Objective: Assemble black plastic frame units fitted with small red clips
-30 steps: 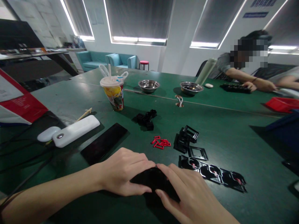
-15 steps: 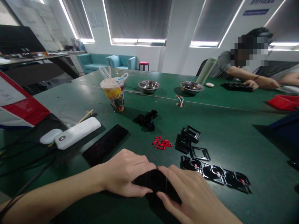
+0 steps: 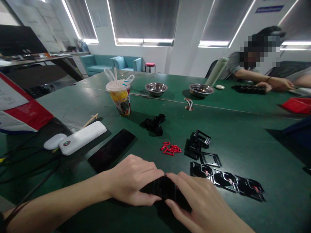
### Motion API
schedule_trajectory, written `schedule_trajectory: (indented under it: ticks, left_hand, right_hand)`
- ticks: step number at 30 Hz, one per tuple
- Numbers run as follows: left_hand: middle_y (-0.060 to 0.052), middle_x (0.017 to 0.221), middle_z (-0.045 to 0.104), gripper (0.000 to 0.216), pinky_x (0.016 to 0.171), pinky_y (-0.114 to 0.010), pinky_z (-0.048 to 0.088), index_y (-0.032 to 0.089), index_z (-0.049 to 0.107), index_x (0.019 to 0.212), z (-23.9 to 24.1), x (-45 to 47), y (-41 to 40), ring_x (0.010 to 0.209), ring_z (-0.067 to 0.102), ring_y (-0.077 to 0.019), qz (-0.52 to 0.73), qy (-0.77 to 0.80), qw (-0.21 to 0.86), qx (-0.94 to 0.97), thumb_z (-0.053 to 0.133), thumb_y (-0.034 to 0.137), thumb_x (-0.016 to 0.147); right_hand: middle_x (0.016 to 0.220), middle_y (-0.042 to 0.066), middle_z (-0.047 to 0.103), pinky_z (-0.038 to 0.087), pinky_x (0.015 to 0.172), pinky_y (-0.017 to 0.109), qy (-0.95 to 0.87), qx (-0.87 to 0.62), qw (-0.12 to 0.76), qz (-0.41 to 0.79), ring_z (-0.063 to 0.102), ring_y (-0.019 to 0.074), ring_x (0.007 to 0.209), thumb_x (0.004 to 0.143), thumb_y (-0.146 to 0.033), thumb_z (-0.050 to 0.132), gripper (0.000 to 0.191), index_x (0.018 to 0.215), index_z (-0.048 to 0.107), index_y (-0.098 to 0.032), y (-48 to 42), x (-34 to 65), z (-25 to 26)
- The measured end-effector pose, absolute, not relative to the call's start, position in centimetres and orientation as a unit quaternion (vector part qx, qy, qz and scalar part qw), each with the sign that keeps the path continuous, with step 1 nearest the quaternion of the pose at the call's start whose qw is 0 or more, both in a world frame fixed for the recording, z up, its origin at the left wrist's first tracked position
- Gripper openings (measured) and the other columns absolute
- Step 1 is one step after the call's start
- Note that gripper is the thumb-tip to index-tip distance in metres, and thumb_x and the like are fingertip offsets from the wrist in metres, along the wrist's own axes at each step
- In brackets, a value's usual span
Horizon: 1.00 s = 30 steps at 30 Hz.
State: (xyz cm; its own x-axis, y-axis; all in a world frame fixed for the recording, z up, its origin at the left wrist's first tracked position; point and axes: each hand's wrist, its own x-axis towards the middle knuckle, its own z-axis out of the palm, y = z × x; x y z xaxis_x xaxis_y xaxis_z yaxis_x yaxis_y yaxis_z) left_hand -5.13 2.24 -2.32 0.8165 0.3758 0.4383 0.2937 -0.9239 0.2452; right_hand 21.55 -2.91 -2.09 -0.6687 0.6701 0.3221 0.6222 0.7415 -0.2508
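Observation:
Between my two hands is a dark, glossy black plastic piece (image 3: 165,187), low over the green table. My left hand (image 3: 134,181) grips its left end, with the thumb along the near edge and the fingers along the far one. On the right end, my right hand (image 3: 194,197) holds it the same way, fingertips almost meeting the left ones. My palms cover much of the piece. Small red plastic frames (image 3: 170,149) lie in a loose pile just beyond. To the right sit black square frames (image 3: 198,142) and a row of joined black parts with red bits (image 3: 228,181).
A pile of small black parts (image 3: 155,124) lies farther back. A drink cup (image 3: 120,98), a black phone (image 3: 113,149) and a white power bank (image 3: 84,137) stand left. Two metal bowls (image 3: 156,89) are at the back. A co-worker (image 3: 257,69) sits across at the right.
Both hands keep their grip on the black piece, with hardly any shift. The whole view has moved slightly, so the table items appear a little farther right.

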Motion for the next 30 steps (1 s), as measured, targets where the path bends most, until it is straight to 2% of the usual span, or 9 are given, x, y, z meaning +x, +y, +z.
schedule_trajectory:
  ticks: [15, 30]
  left_hand:
    - [-0.006, 0.09, 0.075, 0.035, 0.061, -0.032, 0.052, 0.014, 0.066, 0.115, -1.94, -5.14, 2.42, 0.073, 0.073, -0.0209, 0.225, 0.183, 0.074, 0.954, 0.057, 0.045, 0.104]
    - [-0.007, 0.091, 0.077, 0.035, 0.058, -0.034, 0.05, 0.014, 0.065, 0.114, -2.15, -5.06, 2.29, 0.072, 0.073, -0.0207, 0.231, 0.176, 0.066, 0.955, 0.054, 0.047, 0.105]
  right_hand:
    - [0.098, 0.005, 0.072, 0.054, 0.066, 0.035, -0.907, -0.364, 0.193, 0.082, 0.074, 0.0234, 0.08, 0.106, -0.037, 0.056, 0.037, 0.138, 0.054, -0.02, -3.04, 21.5, -2.18]
    - [0.097, 0.005, 0.073, 0.053, 0.065, 0.034, -0.911, -0.355, 0.196, 0.074, 0.074, 0.0226, 0.078, 0.107, -0.035, 0.053, 0.036, 0.138, 0.054, -0.019, -3.02, 21.61, -1.9]
